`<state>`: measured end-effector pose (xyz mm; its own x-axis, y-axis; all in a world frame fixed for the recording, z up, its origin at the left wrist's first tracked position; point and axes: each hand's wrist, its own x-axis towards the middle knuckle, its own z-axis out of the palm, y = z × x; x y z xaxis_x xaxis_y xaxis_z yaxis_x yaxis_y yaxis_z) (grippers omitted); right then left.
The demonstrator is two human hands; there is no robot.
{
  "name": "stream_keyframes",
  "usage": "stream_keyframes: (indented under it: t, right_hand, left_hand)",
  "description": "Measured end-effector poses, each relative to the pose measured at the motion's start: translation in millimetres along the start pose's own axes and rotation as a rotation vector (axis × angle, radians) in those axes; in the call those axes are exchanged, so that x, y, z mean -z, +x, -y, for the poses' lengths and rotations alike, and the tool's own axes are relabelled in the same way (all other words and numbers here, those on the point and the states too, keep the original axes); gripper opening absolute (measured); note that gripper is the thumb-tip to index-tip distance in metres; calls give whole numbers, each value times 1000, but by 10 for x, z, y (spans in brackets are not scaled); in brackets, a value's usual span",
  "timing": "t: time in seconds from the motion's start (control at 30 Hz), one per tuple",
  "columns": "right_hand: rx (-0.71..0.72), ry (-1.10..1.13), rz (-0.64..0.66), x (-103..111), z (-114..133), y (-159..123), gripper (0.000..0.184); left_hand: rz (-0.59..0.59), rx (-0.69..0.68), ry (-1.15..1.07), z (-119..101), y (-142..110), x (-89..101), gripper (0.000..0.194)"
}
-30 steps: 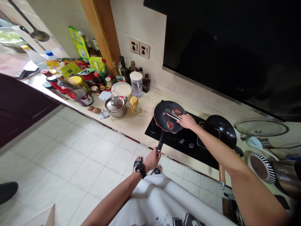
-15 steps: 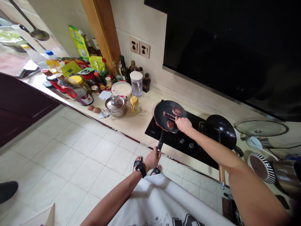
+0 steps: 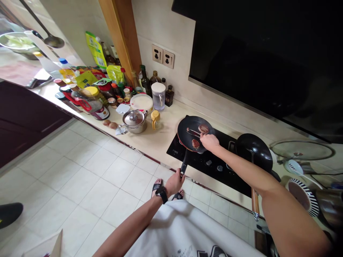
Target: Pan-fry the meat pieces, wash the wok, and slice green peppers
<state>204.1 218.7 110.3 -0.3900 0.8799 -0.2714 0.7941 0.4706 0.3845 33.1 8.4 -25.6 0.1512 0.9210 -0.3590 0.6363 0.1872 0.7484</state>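
Note:
A dark frying pan [image 3: 184, 125] sits on the black cooktop [image 3: 198, 167]. Two pieces of browned meat lie in it: a larger one [image 3: 203, 129] at the back and a smaller one [image 3: 195, 144] nearer the handle. My left hand [image 3: 175, 182], with a black watch at the wrist, is closed around the pan handle [image 3: 183, 167]. Over the pan, my right hand [image 3: 209, 142] grips metal tongs [image 3: 193, 132]. A small bit of something brownish [image 3: 188, 129] is at the tongs' tips; whether it is pinched I cannot tell.
A black wok [image 3: 254, 151] with a wooden handle stands right of the pan, a glass lid [image 3: 301, 150] behind it. Left on the counter are a steel pot [image 3: 134, 123], a yellow-topped dispenser [image 3: 155, 119], a water jug [image 3: 158, 98] and several bottles. A range hood [image 3: 257, 64] overhangs the cooktop.
The whole view has shifted a little, so things sit slightly further right. Both hands keep their grips, and the meat pieces lie as before.

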Motion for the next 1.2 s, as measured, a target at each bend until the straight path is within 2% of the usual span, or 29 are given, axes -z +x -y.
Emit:
stream_keyframes:
  t: [0.1, 0.2, 0.27, 0.4, 0.5, 0.57, 0.67, 0.77, 0.9, 1.07, 1.2]
  right_hand:
    - [-6, 36, 10, 8, -6, 27, 48]
    - [-54, 170, 9, -13, -88, 70, 38]
    - [-121, 401, 53, -43, -175, 109, 30]
    - [-346, 1027, 231, -123, -350, 164, 27]
    - [-438, 1243, 233, -178, -466, 148, 28]
    - [-457, 1231, 204, -208, -531, 120, 27]
    - [-435, 1092, 154, -237, -590, 87, 25]
    - [-381, 958, 120, -236, -582, 84, 27]
    - [-377, 839, 94, -188, -537, 96, 30]
    - [-374, 878, -1, -166, -599, -41, 28]
    - [-396, 1019, -85, -306, -671, -428, 27]
  left_hand:
    - [-3, 2, -3, -2, -10, 4, 25]
    - [2, 3, 2, -3, -19, 11, 26]
    - [4, 4, 4, 3, -17, 9, 27]
    - [-2, 2, 1, 33, 9, -21, 25]
    - [-7, -4, -1, 48, 20, -39, 23]
    - [-13, -14, -3, 39, 15, -33, 22]
    - [-10, -14, -9, 4, -3, 1, 20]
    - [3, 6, -9, -21, -15, 29, 20]
    - [-3, -5, -5, 9, -1, 13, 20]
    - [-11, -25, -13, 42, 19, -14, 21]
    - [-9, -29, -29, 34, 28, -2, 18]
